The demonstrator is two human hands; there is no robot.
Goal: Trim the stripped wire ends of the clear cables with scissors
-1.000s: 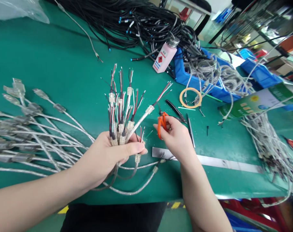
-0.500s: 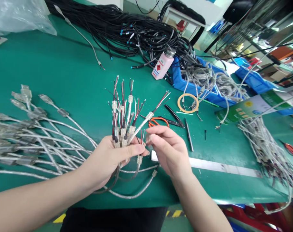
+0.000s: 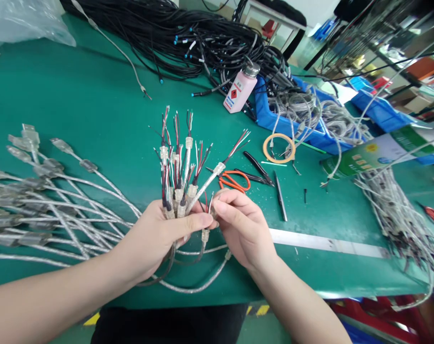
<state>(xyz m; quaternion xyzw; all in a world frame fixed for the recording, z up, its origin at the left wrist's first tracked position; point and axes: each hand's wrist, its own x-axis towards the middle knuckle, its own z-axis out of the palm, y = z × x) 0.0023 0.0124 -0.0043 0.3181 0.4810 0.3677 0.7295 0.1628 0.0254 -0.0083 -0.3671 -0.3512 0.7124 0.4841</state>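
My left hand [image 3: 159,236] is closed around a bundle of clear-jacketed cables [image 3: 183,167] whose stripped red, black and white wire ends stand upward. My right hand [image 3: 240,227] pinches one low cable end at the bundle's right side, beside my left thumb. Orange-handled scissors [image 3: 234,180] lie on the green table just beyond my right hand.
Clear cables with USB plugs [image 3: 41,191] fan out at left. A steel ruler [image 3: 327,243] lies near the front edge. A pink bottle [image 3: 240,91], black cable pile [image 3: 202,43], tape roll [image 3: 279,148], blue bins [image 3: 270,112] and a grey cable heap [image 3: 399,215] sit beyond and right.
My right hand put the orange scissors down on the table, came back toward the bundle and closed on a cable end there. My left hand kept its hold.
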